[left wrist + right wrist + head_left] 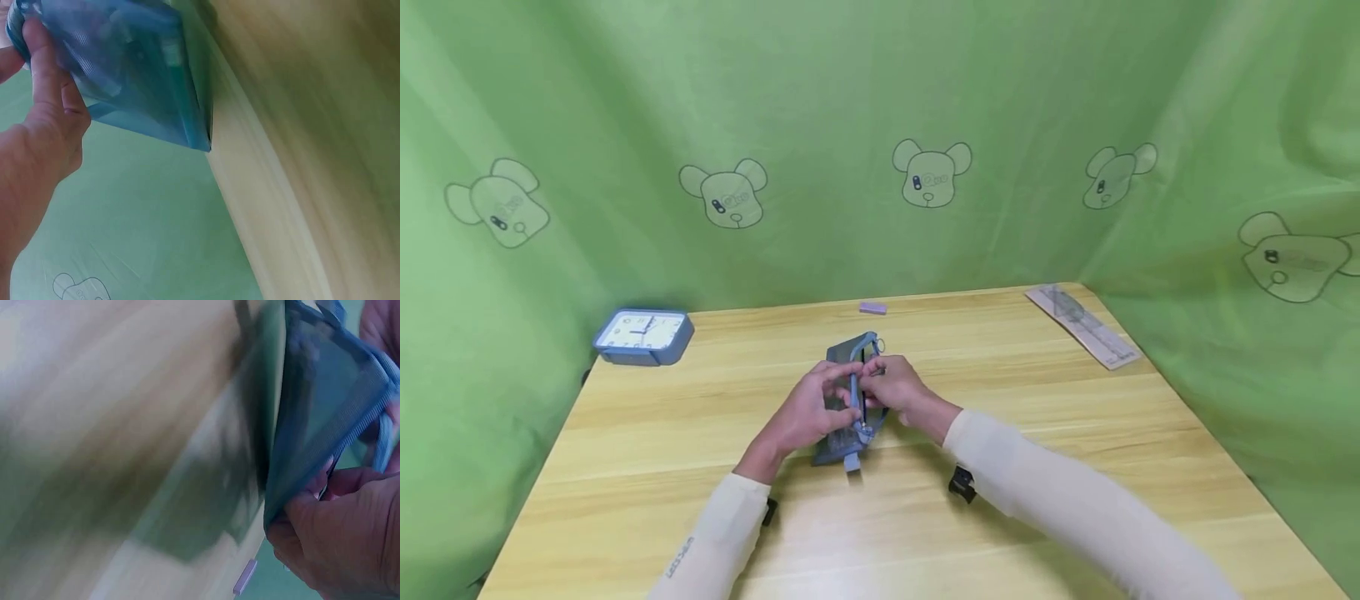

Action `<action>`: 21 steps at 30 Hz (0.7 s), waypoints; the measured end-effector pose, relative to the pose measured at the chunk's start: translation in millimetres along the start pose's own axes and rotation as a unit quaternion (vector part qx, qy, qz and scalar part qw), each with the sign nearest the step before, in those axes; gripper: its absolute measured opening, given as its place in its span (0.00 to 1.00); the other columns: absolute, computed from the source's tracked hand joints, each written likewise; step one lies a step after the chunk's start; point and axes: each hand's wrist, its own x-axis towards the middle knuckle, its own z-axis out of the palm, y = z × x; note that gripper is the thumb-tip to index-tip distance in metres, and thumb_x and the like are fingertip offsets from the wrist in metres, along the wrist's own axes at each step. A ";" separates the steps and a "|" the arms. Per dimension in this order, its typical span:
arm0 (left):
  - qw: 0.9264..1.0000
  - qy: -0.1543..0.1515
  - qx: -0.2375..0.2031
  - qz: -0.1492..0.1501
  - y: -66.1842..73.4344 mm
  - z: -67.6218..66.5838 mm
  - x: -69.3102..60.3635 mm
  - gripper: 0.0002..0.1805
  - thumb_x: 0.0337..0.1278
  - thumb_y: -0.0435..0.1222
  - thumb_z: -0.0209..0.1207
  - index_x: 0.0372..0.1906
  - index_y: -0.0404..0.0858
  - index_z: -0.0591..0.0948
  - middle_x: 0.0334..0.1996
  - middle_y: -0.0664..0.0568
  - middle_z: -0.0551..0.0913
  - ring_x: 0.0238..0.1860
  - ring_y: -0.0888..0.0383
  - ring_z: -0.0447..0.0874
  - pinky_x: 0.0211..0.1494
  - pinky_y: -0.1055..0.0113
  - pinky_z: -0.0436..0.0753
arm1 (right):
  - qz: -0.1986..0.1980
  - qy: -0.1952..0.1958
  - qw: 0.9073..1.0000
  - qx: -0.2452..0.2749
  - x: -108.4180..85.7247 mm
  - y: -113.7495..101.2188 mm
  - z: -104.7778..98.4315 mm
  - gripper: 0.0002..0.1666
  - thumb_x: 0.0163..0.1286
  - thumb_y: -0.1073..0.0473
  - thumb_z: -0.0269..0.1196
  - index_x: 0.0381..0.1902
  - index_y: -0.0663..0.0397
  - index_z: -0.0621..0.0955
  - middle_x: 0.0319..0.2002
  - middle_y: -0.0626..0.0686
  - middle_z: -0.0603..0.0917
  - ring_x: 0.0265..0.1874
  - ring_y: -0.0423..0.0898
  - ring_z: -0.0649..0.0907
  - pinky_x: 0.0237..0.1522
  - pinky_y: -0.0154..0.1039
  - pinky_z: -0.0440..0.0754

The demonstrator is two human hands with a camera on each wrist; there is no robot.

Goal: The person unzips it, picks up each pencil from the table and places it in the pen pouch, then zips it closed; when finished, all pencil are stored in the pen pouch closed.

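A blue see-through mesh pencil case [837, 448] stands on the table with its zipped mouth parted. My left hand [801, 414] grips the left edge of that mouth between thumb and fingers. At the other side of the mouth, my right hand [895, 387] pinches the case's edge, fingertips partly inside. The right wrist view shows the pencil case [334, 419] with its fabric bunched at the right fingers; whether they also hold something within is hidden. Through the mesh in the left wrist view, a green pen-like stick [180, 87] shows among blurred contents.
A blue clock [643, 333] stands at the table's back left. Near the back edge lies a small purple eraser [872, 308]. A clear ruler set in a pale sleeve [1086, 327] lies at the back right. Green curtain [820, 108] surrounds the wooden table [700, 433].
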 end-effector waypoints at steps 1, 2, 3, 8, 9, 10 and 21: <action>1.000 0.002 0.000 -0.001 -0.4 0.1 0.0 0.40 0.60 0.23 0.69 0.79 0.31 0.71 0.66 0.35 0.70 0.49 0.55 0.84 0.43 0.75 0.85 | -0.004 0.006 1.000 -0.005 -0.5 1.1 2.0 0.05 0.75 0.72 0.61 0.43 0.64 0.84 0.38 0.54 0.82 0.29 0.41 0.82 0.36 0.32 0.89; 1.000 0.003 0.000 -0.003 -0.3 0.1 -0.2 0.40 0.61 0.24 0.69 0.79 0.31 0.71 0.66 0.35 0.70 0.49 0.55 0.84 0.44 0.75 0.85 | -0.011 0.013 1.000 -0.011 -0.9 2.6 3.2 0.05 0.75 0.71 0.61 0.44 0.64 0.84 0.39 0.54 0.82 0.30 0.42 0.84 0.38 0.33 0.91; 1.000 0.005 0.000 -0.002 -0.6 -0.3 -0.2 0.40 0.61 0.24 0.68 0.79 0.31 0.71 0.66 0.35 0.70 0.49 0.55 0.84 0.44 0.75 0.85 | -0.018 0.019 1.000 -0.017 -1.8 3.7 3.6 0.05 0.75 0.72 0.62 0.44 0.65 0.84 0.39 0.54 0.83 0.31 0.43 0.85 0.40 0.36 0.92; 1.000 0.008 -0.006 0.000 -0.1 -6.1 -0.5 0.39 0.61 0.23 0.66 0.79 0.31 0.71 0.66 0.34 0.69 0.49 0.54 0.82 0.44 0.73 0.86 | -0.089 0.065 0.992 -0.068 -6.3 4.6 -7.8 0.07 0.74 0.73 0.60 0.45 0.66 0.84 0.35 0.53 0.82 0.34 0.50 0.87 0.43 0.43 0.93; 1.000 0.006 -0.007 0.003 0.3 -7.8 -0.8 0.40 0.60 0.22 0.65 0.79 0.31 0.71 0.66 0.33 0.69 0.50 0.53 0.82 0.45 0.72 0.86 | -0.104 0.077 0.988 -0.081 -6.6 4.6 -12.6 0.08 0.73 0.73 0.60 0.46 0.66 0.84 0.35 0.53 0.82 0.33 0.51 0.87 0.42 0.43 0.93; 1.000 0.004 -0.008 0.004 0.7 -9.3 -1.0 0.40 0.59 0.22 0.64 0.79 0.31 0.71 0.66 0.34 0.69 0.50 0.52 0.81 0.45 0.72 0.86 | -0.114 0.090 0.985 -0.093 -6.5 5.0 -18.1 0.08 0.73 0.73 0.60 0.46 0.66 0.84 0.35 0.53 0.82 0.33 0.50 0.86 0.40 0.41 0.92; 0.996 -0.061 0.000 0.061 -1.2 -20.6 -6.9 0.36 0.52 0.18 0.57 0.71 0.32 0.80 0.66 0.31 0.78 0.48 0.44 0.82 0.50 0.65 0.83 | -0.139 0.058 0.978 -0.145 -5.9 30.6 -85.4 0.27 0.74 0.74 0.58 0.69 0.61 0.76 0.63 0.67 0.78 0.53 0.58 0.85 0.54 0.48 0.90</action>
